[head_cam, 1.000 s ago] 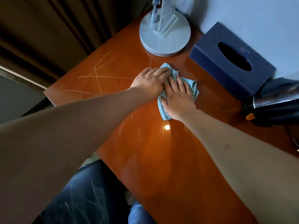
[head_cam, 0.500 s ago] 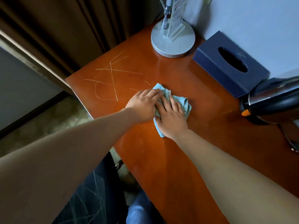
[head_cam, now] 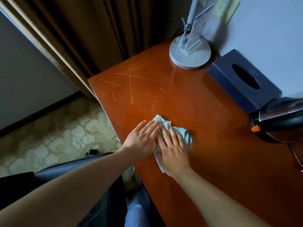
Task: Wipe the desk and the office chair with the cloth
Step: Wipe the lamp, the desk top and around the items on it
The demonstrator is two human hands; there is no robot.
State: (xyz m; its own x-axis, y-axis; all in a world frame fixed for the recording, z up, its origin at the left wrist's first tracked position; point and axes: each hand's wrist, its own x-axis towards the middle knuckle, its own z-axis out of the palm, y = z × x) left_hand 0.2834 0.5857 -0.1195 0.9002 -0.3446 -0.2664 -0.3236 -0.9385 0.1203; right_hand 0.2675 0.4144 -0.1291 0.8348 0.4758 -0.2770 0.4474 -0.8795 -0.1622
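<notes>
The cloth [head_cam: 174, 133] lies bunched on the bench [head_cam: 213, 153] near its left front edge, directly under your 2 hands, its long axis running from the near side toward the scratch marks [head_cam: 131, 86] beyond your fingertips. Your left hand [head_cam: 142, 138] and right hand [head_cam: 172, 149] both press flat on it, side by side, fingers [head_cam: 151, 126] straight and released, gripping nothing.

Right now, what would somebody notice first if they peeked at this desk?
Probably both hands pressing flat on the light blue cloth near the desk's front edge: the left hand beside the right hand. Next, the pale scratches at the far left corner, and the round silver lamp base by the wall.
</notes>
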